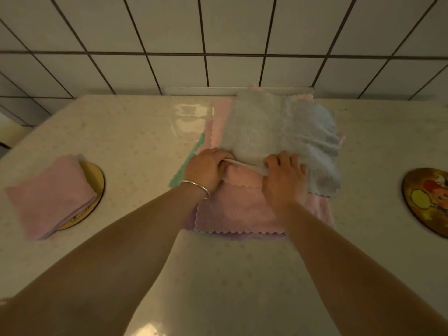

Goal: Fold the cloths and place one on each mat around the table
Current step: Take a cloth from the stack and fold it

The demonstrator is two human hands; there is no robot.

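Head view: both hands pinch the near edge of a pale blue cloth [278,127] atop the cloth pile [242,209] at 12 o'clock, left hand [206,168] beside right hand [283,178]. At 9 o'clock, a folded pink cloth [48,197] lies on a mat [97,175]; at 3 o'clock, another mat [426,200].

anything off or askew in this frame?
Minor only. The folded pink cloth sits off-centre on the left mat, overhanging its near-left side. The cloth pile is fanned out unevenly. Both hands, left hand and right hand, pinch the blue cloth. Nothing spilled or damaged.
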